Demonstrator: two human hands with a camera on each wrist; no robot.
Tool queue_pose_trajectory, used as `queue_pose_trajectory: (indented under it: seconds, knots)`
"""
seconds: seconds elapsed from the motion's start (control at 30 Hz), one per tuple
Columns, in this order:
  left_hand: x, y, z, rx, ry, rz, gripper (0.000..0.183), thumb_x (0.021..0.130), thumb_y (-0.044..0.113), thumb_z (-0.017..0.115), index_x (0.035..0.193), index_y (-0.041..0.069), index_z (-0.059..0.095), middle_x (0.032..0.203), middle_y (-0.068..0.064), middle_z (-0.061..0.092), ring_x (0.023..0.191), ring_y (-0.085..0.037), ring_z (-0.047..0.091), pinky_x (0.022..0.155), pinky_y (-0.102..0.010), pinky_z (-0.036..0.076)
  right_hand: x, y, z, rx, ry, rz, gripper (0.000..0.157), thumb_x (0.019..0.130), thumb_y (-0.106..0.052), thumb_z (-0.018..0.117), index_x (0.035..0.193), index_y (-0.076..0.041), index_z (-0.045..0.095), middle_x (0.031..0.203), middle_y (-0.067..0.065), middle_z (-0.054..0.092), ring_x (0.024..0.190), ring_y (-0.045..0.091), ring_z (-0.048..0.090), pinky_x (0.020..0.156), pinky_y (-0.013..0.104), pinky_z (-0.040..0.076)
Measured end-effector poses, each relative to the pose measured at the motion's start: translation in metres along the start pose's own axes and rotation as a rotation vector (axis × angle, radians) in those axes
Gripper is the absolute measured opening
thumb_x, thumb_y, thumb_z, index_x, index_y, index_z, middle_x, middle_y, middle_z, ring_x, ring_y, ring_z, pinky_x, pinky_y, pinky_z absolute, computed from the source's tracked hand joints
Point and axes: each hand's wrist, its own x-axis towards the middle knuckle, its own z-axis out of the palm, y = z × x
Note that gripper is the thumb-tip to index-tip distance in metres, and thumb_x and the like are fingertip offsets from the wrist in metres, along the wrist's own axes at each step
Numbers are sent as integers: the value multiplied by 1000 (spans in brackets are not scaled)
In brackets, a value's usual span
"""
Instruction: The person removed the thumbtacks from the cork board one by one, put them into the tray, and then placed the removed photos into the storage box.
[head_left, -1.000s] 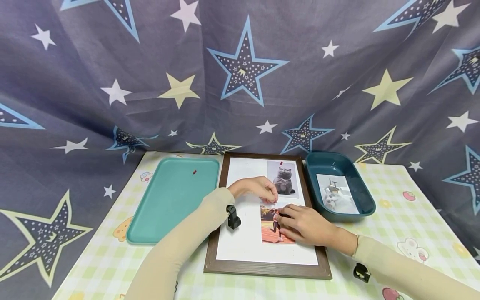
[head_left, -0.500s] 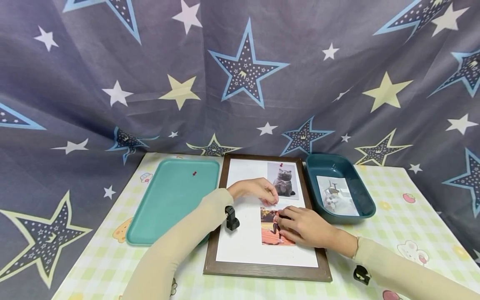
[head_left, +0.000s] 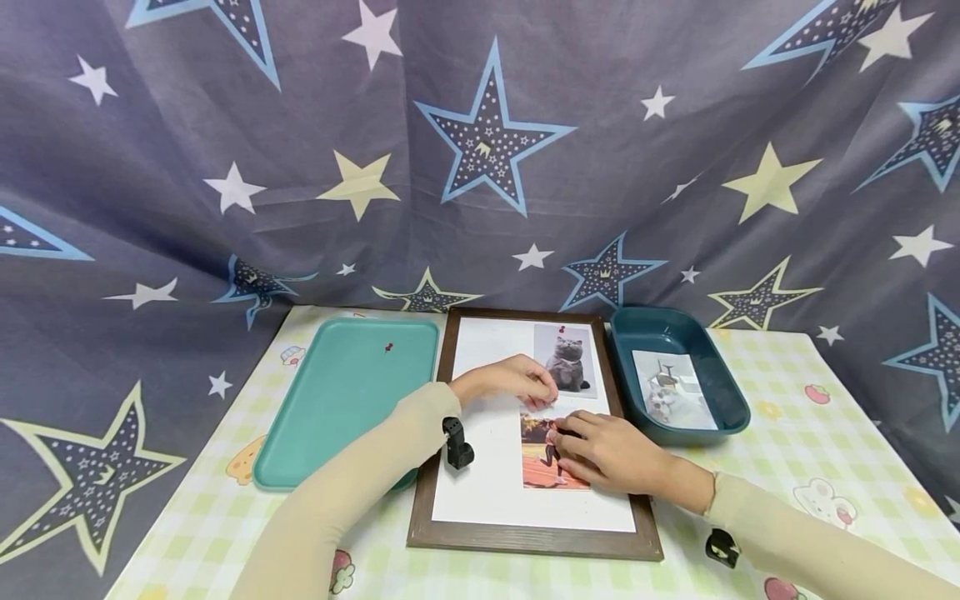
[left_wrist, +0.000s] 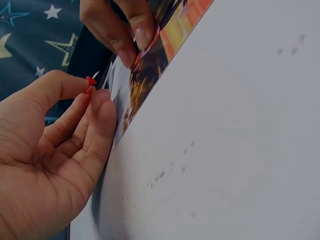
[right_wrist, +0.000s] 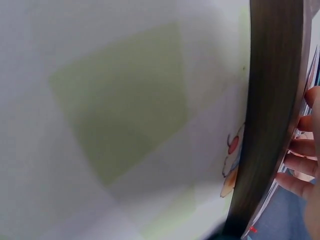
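My left hand (head_left: pixel 517 379) is over the white board (head_left: pixel 476 500), just above the top edge of a photo of a runner (head_left: pixel 537 468). In the left wrist view its thumb and index finger pinch a red push pin (left_wrist: pixel 90 81), the metal point showing past the fingertips. My right hand (head_left: pixel 611 450) rests on the right part of that photo, bent fingers pressing it to the board and hiding some of it. In the right wrist view, only the right fingers (right_wrist: pixel 300 165) show, beyond the dark brown frame (right_wrist: pixel 275 100).
A grey cat photo (head_left: pixel 567 364) is fixed at the board's upper right by a red pin (head_left: pixel 562 330). Left of the board, a green tray (head_left: pixel 330 417) holds another red push pin (head_left: pixel 388 347). At right, a dark teal bin (head_left: pixel 726 392) contains a pale photo (head_left: pixel 663 400).
My left forearm has swung slightly to the left, while the left hand stays near the photo's top edge. The right hand and the photo have kept their place.
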Motion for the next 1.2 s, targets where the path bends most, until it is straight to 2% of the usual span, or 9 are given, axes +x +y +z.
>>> queue_pose_trajectory:
  seconds: [0.17,0.3,0.47,0.67,0.8,0.97,1.2]
  knots:
    - [-5,3,5,-66,65,29,22,97,7,59,111,-4,70,88,-5,71,79,-12,67,75,-26,61,0,-1,-1,-4,-12,7,29,98,-36,67,120,-18,72,117,1,68,107,17,65,82,36,62]
    - [-9,8,7,-75,96,64,22,96,7,58,111,-4,70,87,-5,71,78,-12,66,72,-24,59,0,-2,-2,5,-16,10,30,98,-36,67,121,-18,72,117,1,68,107,17,65,84,36,62]
    - [-17,16,2,-46,121,97,23,96,7,58,113,-4,70,95,-9,73,86,-21,71,79,-28,62,2,-4,-6,-5,-19,8,30,97,-36,68,120,-18,73,115,1,69,105,17,66,83,36,62]
    - [-29,21,-11,-83,138,110,26,97,10,60,116,-5,69,106,-19,71,101,-41,69,87,-36,62,6,-5,-11,-13,-41,16,32,96,-37,70,121,-17,74,114,2,71,103,18,69,83,36,62]
    - [-40,22,-23,-101,160,112,27,98,10,59,118,-5,68,108,-21,70,109,-49,64,93,-43,61,8,-6,-13,-8,-68,31,34,96,-37,69,122,-16,74,114,3,71,104,18,69,84,37,63]
    - [-52,17,-40,-102,208,89,29,101,13,59,122,-6,66,113,-23,68,114,-51,61,97,-51,58,10,-7,-16,-2,-84,45,33,97,-37,69,123,-17,74,114,2,71,104,18,70,84,37,63]
    - [-70,0,-62,-103,304,45,23,100,16,63,115,1,71,107,-16,71,112,-49,64,95,-51,59,9,-8,-16,4,-56,39,32,95,-36,71,121,-17,74,113,2,71,102,18,69,83,37,63]
